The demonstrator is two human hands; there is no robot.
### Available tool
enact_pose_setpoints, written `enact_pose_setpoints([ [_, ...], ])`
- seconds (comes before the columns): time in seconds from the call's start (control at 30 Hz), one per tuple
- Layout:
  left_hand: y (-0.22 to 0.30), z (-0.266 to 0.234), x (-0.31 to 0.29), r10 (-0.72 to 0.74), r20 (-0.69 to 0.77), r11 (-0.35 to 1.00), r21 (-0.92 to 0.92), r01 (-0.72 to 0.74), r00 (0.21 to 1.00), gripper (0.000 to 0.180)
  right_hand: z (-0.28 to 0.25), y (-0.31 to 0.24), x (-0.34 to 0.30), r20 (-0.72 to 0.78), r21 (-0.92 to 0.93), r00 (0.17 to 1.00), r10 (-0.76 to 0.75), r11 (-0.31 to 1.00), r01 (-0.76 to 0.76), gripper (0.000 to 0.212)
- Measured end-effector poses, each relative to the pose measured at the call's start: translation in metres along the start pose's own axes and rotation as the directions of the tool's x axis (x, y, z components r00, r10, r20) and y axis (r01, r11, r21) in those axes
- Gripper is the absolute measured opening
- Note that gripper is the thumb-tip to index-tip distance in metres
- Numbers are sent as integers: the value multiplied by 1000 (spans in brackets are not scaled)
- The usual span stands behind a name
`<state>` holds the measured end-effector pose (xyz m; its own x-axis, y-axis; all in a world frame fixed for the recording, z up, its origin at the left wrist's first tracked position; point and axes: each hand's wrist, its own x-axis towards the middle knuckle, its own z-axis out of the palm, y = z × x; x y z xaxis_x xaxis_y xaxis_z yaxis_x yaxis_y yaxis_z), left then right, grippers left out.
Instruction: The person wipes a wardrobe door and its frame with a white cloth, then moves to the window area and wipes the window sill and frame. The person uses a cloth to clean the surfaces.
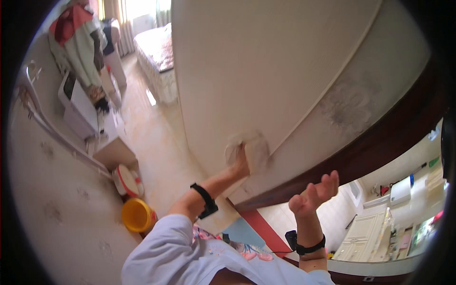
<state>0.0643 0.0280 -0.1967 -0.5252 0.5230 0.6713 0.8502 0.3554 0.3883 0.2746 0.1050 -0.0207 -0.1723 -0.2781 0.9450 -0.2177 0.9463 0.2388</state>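
Observation:
My left hand point(242, 163) is closed on a pale cloth point(258, 151), which lies against the cream wall panel point(256, 71) near its lower end. Motion blurs the cloth and fingertips, so part of the grip is hidden. Over to the right, my right hand point(315, 194) is raised beside the dark wood door frame point(285, 190), palm turned up. Its fingers are loosely bent and apart, with nothing in them. A black strap point(204, 199) circles the left forearm, and another black band point(311, 245) sits on the right wrist.
A yellow bucket point(137, 216) stands on the floor at left, next to a white and red round container point(126, 181). Behind them are a small cabinet point(114, 152), hanging clothes point(78, 42) and a bed point(154, 45). Kitchen cabinets point(361, 235) show through the doorway at right.

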Motion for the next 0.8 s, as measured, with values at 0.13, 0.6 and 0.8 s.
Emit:
enact_pose_setpoints([
  [0.13, 40, -77, 108, 171, -285, 976, 177, -123, 943, 68, -21, 11, 12, -4, -46, 994, -108, 993, 107, 42],
  [0.6, 34, -65, 89, 293, -425, 956, 114, -271, 856, 50, 32, -3, 28, 121, -229, 992, 29, 973, 0, 55],
  [0.8, -31, 57, -124, 355, 13, 919, -191, -346, 935, 40, 34, -20, 9, 276, -215, 961, -1, 975, 62, 54],
])
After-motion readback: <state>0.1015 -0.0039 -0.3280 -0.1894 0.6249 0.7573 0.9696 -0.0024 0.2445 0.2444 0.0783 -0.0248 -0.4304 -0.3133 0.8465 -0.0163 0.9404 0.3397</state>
